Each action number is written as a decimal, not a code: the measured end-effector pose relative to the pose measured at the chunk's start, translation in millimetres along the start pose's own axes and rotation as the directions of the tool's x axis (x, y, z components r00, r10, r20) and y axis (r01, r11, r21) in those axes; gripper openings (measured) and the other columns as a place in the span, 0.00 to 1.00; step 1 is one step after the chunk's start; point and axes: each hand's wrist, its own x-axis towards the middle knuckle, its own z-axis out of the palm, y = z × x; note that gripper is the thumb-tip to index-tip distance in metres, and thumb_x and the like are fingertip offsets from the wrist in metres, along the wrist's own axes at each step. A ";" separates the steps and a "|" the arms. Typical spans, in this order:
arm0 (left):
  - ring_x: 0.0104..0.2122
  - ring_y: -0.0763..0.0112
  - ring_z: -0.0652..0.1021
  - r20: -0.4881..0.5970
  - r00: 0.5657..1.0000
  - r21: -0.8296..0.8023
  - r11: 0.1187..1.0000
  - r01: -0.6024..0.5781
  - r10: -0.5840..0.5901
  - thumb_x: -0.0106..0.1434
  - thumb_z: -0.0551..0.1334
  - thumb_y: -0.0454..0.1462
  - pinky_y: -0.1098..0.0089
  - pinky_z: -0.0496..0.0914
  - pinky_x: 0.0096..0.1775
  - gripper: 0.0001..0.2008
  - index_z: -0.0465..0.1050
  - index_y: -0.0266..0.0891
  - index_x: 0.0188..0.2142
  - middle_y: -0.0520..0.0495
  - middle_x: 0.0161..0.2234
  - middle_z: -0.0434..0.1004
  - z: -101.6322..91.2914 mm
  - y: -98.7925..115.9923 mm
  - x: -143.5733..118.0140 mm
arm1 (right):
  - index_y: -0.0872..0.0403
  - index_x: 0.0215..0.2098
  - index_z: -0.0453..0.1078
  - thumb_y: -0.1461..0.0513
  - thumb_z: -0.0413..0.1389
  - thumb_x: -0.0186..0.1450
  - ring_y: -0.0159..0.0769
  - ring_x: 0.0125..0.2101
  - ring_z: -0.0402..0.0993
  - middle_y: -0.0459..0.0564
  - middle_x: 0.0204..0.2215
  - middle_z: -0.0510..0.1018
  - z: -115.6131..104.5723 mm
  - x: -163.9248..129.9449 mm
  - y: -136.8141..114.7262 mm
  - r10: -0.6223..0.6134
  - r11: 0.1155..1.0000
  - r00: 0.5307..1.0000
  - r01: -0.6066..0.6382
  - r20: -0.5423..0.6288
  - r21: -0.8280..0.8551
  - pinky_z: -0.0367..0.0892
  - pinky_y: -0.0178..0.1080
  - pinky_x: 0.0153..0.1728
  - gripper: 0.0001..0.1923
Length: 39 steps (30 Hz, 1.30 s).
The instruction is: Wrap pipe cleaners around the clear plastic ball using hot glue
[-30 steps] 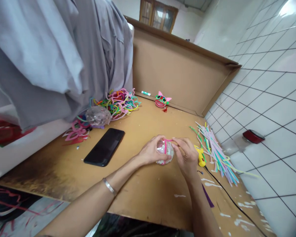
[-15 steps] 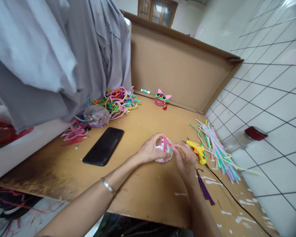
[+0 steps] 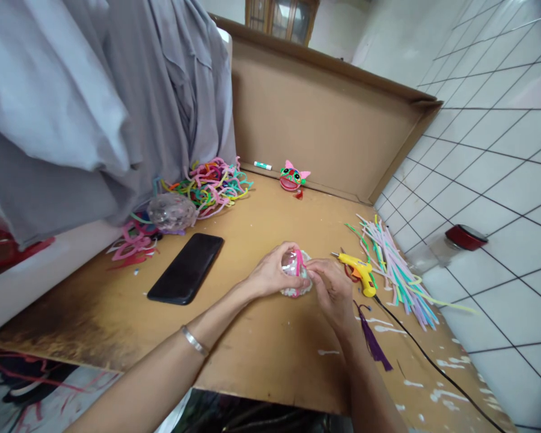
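Near the middle of the table, my left hand (image 3: 273,270) wraps its thumb and fingers round a small clear plastic ball (image 3: 290,261). A bright pink pipe cleaner (image 3: 299,260) runs over the ball, and its far side has a whitish edge. My right hand (image 3: 331,285) is closed in a pinch at the ball's right side, where the pink strip ends. The pinched part is mostly hidden by the fingers. Just right of that hand lies a yellow hot glue gun (image 3: 358,269), its nozzle pointing left. A purple tassel (image 3: 374,343) rests by my right wrist.
A black phone (image 3: 186,268) lies at left. Behind it are a crumpled clear plastic piece (image 3: 172,210) and tangled pipe cleaners (image 3: 219,186). Straight pipe cleaners (image 3: 399,270) lie at right near a red-lidded jar (image 3: 466,237). A small eared mask-like figure (image 3: 292,177) and marker (image 3: 262,165) sit at the back.
The view has shifted slightly. My right fingers have slid a little down along the ball's right side. My left hand keeps its hold on the ball.
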 end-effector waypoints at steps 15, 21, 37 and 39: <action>0.45 0.59 0.77 -0.010 1.000 0.074 0.997 -0.020 0.021 0.45 0.74 0.46 0.64 0.71 0.46 0.34 0.67 0.42 0.51 0.47 0.44 0.77 -1.9 0.0 -0.2 | 0.52 0.37 0.71 0.68 0.50 0.68 0.37 0.36 0.77 0.52 0.34 0.80 1.6 -0.3 -0.6 -0.051 0.998 0.998 0.051 0.020 0.034 0.73 0.41 0.40 0.09; 0.46 0.58 0.77 0.004 1.000 0.058 0.998 -0.012 0.012 0.46 0.73 0.46 0.63 0.71 0.48 0.35 0.66 0.42 0.51 0.46 0.45 0.77 -2.6 0.4 -0.5 | 0.51 0.37 0.71 0.67 0.50 0.69 0.37 0.36 0.77 0.51 0.34 0.81 1.1 0.4 -1.5 -0.038 0.999 0.999 0.037 0.030 0.030 0.73 0.41 0.40 0.09; 0.50 0.56 0.75 -0.040 0.992 0.210 0.971 -0.112 0.123 0.50 0.71 0.46 0.58 0.69 0.54 0.32 0.66 0.40 0.53 0.41 0.53 0.71 1.5 -3.2 -0.1 | 0.51 0.38 0.71 0.67 0.49 0.69 0.38 0.37 0.77 0.52 0.33 0.80 1.5 -0.8 1.2 -0.053 0.999 0.998 0.053 0.044 -0.001 0.73 0.42 0.40 0.09; 0.51 0.54 0.75 -0.045 0.994 0.209 0.974 -0.091 0.102 0.50 0.71 0.46 0.57 0.68 0.55 0.35 0.64 0.39 0.55 0.40 0.53 0.71 1.9 -1.6 -1.1 | 0.51 0.38 0.71 0.67 0.50 0.68 0.38 0.37 0.77 0.52 0.34 0.80 1.4 -1.0 1.5 -0.055 0.998 0.998 0.055 0.040 0.001 0.72 0.41 0.40 0.09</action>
